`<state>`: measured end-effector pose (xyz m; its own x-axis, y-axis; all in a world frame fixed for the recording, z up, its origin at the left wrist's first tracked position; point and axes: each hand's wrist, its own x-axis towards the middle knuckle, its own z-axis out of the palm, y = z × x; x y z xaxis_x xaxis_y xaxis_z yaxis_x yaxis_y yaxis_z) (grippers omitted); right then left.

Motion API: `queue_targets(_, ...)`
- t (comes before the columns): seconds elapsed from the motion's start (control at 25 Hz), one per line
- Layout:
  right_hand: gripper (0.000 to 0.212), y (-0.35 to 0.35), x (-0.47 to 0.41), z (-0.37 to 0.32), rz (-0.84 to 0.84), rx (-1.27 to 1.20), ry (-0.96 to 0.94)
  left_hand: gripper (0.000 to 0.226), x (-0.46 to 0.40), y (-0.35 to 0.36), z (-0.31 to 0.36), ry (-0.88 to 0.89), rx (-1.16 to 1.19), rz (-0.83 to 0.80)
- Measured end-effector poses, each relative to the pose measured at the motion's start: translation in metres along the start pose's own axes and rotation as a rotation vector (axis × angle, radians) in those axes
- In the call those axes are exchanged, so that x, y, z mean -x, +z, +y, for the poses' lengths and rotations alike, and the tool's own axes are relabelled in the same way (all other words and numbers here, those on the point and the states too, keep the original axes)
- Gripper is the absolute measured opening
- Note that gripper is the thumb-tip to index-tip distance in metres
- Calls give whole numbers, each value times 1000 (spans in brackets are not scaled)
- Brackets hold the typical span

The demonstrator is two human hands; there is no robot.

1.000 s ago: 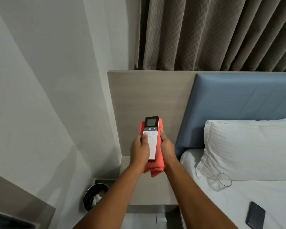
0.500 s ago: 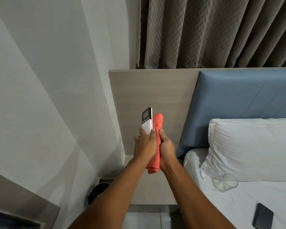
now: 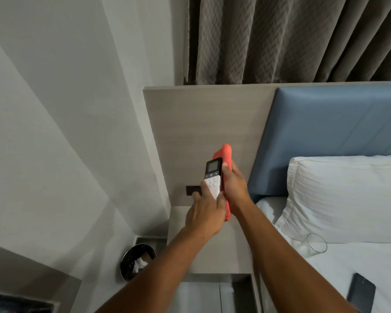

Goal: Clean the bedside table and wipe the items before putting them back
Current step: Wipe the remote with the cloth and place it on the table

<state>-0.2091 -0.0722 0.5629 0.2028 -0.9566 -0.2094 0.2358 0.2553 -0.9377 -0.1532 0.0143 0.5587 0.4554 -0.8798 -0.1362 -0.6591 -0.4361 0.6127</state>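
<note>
My left hand [image 3: 204, 213] grips the lower end of a white remote [image 3: 212, 177] with a dark screen, held upright above the bedside table [image 3: 233, 249]. Pressed against the remote's right side is a folded orange cloth [image 3: 226, 154], which my right hand [image 3: 234, 186] holds. The cloth sticks out above the remote and below my hands. The table's pale top shows beneath my arms with nothing standing on its visible part. A clear glass [image 3: 317, 242] and a dark phone [image 3: 361, 292] lie on the white bed at the right.
A small black bin [image 3: 137, 260] with white paper stands on the floor left of the table. A dark wall socket [image 3: 192, 190] sits on the wooden panel behind. A white pillow [image 3: 348, 199] and blue headboard [image 3: 336, 136] are to the right; curtains hang above.
The remote has turned from edge-on back to show its face, tilted slightly right. The cloth has shifted from under the remote to its right side, and the view moved closer.
</note>
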Motion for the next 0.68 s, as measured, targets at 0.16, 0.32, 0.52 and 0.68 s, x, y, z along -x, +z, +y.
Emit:
queue_targets(0.16,43,-5,-14,16,-222,912,-455,87,-19,2,-9,16,-99,-26)
queue_targets(0.32,38,-20,-37,21,-143,899,-323,91,-15,24,-15,59,-252,43)
queue_targets(0.52,24,-43,-37,56,160,392,61,70,-34,54,-34,-90,-20,-43)
queue_targets(0.68,21,-86,-37,119,157,178,360,65,-60,99,-73,-322,228,-211)
